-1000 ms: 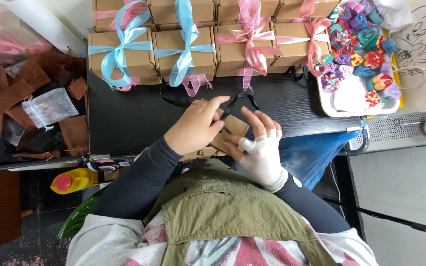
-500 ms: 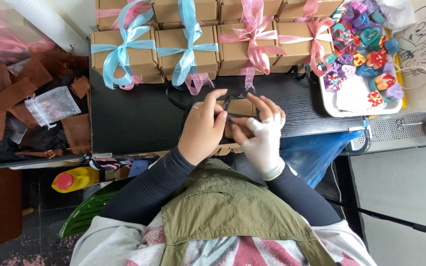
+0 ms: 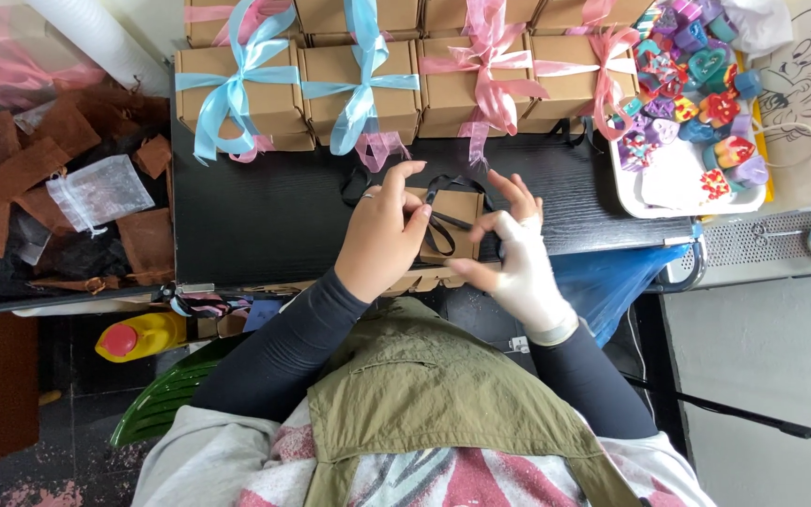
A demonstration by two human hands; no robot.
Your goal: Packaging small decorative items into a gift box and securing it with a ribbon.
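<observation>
From the head camera, a small brown box (image 3: 451, 223) sits on the near edge of the black table (image 3: 265, 211). The left hand (image 3: 382, 239) grips its left side; the gloved right hand (image 3: 516, 258) pinches black ribbon (image 3: 438, 225) crossing it. Ribboned boxes (image 3: 359, 80) line the far side.

Left hand (image 3: 382, 246) was bare, with a thin ring (image 3: 368, 195) on one finger. Right hand (image 3: 518, 268) wore a whitish, tight glove that ended in a cuff at the wrist. Both arms had dark navy long sleeves (image 3: 283, 352), close-fitting, reaching the wrists. Over the chest sat an olive-green vest (image 3: 424, 394) with a stitched seam and a slit pocket. Under it showed a grey top (image 3: 199, 460) with red and white patches.
</observation>
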